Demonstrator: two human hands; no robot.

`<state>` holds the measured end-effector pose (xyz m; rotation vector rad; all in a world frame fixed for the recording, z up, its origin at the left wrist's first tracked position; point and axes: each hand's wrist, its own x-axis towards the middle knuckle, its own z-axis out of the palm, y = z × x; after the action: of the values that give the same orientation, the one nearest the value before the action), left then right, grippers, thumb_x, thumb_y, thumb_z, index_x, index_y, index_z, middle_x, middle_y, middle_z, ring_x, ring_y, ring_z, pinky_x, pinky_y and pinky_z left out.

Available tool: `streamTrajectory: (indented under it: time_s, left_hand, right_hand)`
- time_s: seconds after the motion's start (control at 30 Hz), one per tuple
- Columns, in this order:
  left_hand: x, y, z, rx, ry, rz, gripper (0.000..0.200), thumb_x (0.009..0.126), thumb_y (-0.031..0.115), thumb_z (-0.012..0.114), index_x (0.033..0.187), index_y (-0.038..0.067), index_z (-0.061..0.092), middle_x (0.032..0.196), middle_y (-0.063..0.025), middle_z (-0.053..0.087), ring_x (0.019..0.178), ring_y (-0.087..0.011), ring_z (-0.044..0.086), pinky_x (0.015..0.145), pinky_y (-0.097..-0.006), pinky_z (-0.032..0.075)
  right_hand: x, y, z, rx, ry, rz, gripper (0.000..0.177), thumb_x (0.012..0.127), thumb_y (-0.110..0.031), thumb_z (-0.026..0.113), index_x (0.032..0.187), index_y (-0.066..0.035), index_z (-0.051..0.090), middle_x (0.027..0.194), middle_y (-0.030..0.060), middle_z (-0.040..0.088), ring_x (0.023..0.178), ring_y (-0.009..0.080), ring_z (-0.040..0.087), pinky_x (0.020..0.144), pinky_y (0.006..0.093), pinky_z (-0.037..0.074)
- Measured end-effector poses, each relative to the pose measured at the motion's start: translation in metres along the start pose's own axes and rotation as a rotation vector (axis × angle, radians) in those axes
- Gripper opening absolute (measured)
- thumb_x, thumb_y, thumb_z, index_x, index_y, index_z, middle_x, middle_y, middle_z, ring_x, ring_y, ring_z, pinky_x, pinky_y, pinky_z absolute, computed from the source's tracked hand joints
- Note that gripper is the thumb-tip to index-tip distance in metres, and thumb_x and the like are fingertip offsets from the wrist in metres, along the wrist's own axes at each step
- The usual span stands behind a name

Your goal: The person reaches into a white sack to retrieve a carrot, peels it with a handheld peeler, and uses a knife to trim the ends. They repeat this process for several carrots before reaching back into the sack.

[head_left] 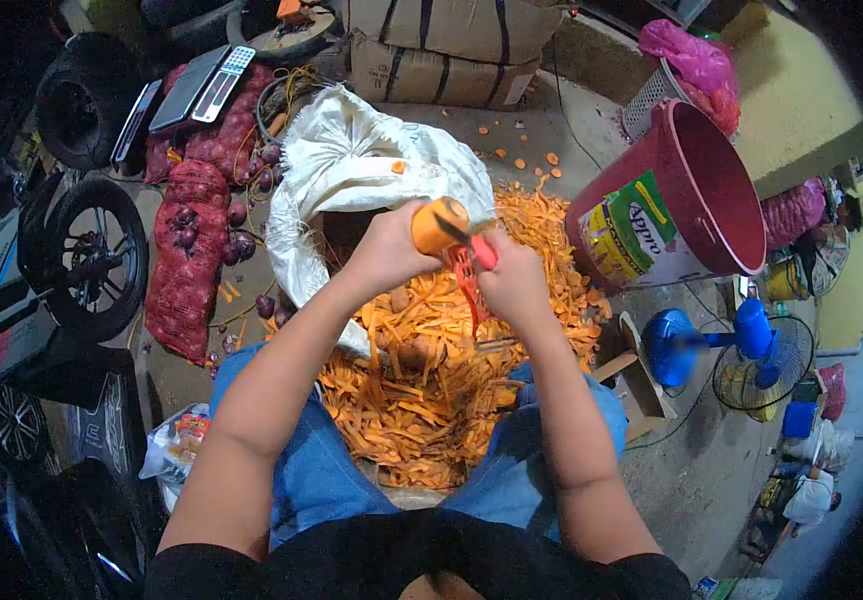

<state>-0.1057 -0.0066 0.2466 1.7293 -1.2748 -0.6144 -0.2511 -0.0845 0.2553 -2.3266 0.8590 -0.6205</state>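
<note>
My left hand point(389, 246) is wrapped round a thick carrot point(433, 232), with the cut end pointing up and strips of darker skin on its side. In my right hand point(513, 282) is a red peeler point(465, 272), its head right beside the carrot. Both hands are over a large heap of orange carrot peelings point(401, 400) between my knees. Just beyond the left hand, a white woven sack point(381, 180) gapes open, with a small carrot piece point(398, 167) lying on its folded rim.
A tall maroon bucket point(691, 190) stands at the right, near a blue fan point(761, 350). Red net bags of onions point(189, 260) lie left, below a scale point(196, 95). Strapped cardboard boxes point(441, 60) are at the back. A motorcycle wheel point(96, 255) stands far left.
</note>
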Motion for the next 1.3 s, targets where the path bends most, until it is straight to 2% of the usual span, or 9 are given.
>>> streamTrajectory:
  time_s: [0.4,0.47,0.57,0.73,0.93,1.07,1.13,1.23,1.3]
  left_hand:
    - [-0.007,0.024,-0.003,0.061,-0.121,0.17,0.04,0.048,0.01,0.066,0.084,0.003,0.049,0.074,-0.013,0.055,0.071,-0.0272,0.054,0.063,-0.03,0.042]
    - [-0.022,0.036,0.003,-0.144,-0.379,0.4,0.04,0.049,0.01,0.065,0.085,0.004,0.049,0.075,-0.0123,0.055,0.071,-0.0257,0.055,0.064,-0.0298,0.042]
    - [-0.027,0.033,0.008,-0.196,-0.452,0.251,0.043,0.049,0.011,0.066,0.087,0.004,0.05,0.077,-0.0101,0.055,0.073,-0.0196,0.054,0.066,-0.0282,0.042]
    - [-0.024,0.029,-0.002,-0.202,-0.4,0.146,0.038,0.053,0.011,0.063,0.087,0.003,0.049,0.073,-0.0108,0.055,0.068,-0.0192,0.054,0.064,-0.0276,0.042]
    - [-0.025,-0.013,0.013,0.51,-0.582,-0.016,0.034,0.057,0.014,0.062,0.087,0.003,0.05,0.079,-0.0139,0.056,0.075,-0.0243,0.055,0.063,-0.0322,0.044]
    - [-0.033,-0.067,0.056,0.96,-0.802,-0.149,0.028,0.06,0.013,0.06,0.086,0.004,0.054,0.081,-0.0122,0.057,0.078,-0.0228,0.056,0.062,-0.0337,0.045]
    - [-0.032,-0.075,0.074,1.028,-0.809,-0.075,0.025,0.06,0.015,0.06,0.083,0.006,0.057,0.084,-0.0092,0.058,0.08,-0.0226,0.055,0.063,-0.0348,0.045]
    - [-0.001,-0.014,0.079,1.07,-1.282,0.073,0.019,0.06,0.016,0.061,0.078,0.011,0.06,0.084,-0.0074,0.058,0.08,-0.0219,0.055,0.064,-0.0351,0.044]
    - [0.031,0.005,0.099,1.058,-0.971,0.348,0.019,0.06,0.016,0.059,0.078,0.012,0.06,0.079,-0.0071,0.058,0.077,-0.0208,0.056,0.061,-0.0342,0.045]
  right_hand:
    - [0.0,0.023,-0.009,-0.168,-0.02,0.029,0.015,0.063,-0.015,0.054,0.07,-0.003,0.053,0.062,0.0187,0.054,0.059,0.0321,0.053,0.052,0.0398,0.041]
    - [0.013,0.067,-0.009,0.126,-0.261,0.46,0.014,0.065,-0.015,0.052,0.07,-0.003,0.057,0.065,0.0188,0.055,0.062,0.0318,0.053,0.053,0.0391,0.041]
    - [0.005,0.145,0.03,0.405,-0.222,0.78,0.017,0.066,-0.016,0.05,0.07,-0.003,0.059,0.068,0.0193,0.055,0.065,0.0326,0.053,0.057,0.0395,0.041]
    - [0.006,0.079,0.017,-0.009,-0.257,0.44,0.021,0.066,-0.019,0.05,0.074,-0.001,0.056,0.071,0.0214,0.054,0.07,0.0348,0.052,0.062,0.0411,0.04]
    - [0.013,0.032,-0.036,-0.026,0.029,0.365,0.02,0.069,-0.019,0.048,0.075,0.0,0.052,0.068,0.0216,0.053,0.069,0.0352,0.052,0.059,0.0397,0.04]
    - [0.014,0.072,-0.093,0.336,0.389,0.332,0.019,0.077,-0.017,0.047,0.082,0.0,0.056,0.069,0.0038,0.056,0.062,0.0132,0.052,0.056,0.0267,0.042]
    - [0.005,0.086,-0.125,0.752,0.74,0.371,0.025,0.078,-0.021,0.048,0.086,0.002,0.053,0.072,0.0039,0.054,0.061,0.0142,0.052,0.052,0.0276,0.043]
    - [-0.01,0.114,-0.165,0.988,0.927,0.416,0.027,0.077,-0.025,0.049,0.091,-0.002,0.051,0.075,0.004,0.052,0.061,0.0144,0.051,0.05,0.0289,0.043]
    - [-0.02,0.121,-0.179,0.985,0.968,0.443,0.026,0.077,-0.025,0.048,0.091,-0.003,0.051,0.075,0.0038,0.051,0.06,0.0147,0.051,0.049,0.0295,0.042]
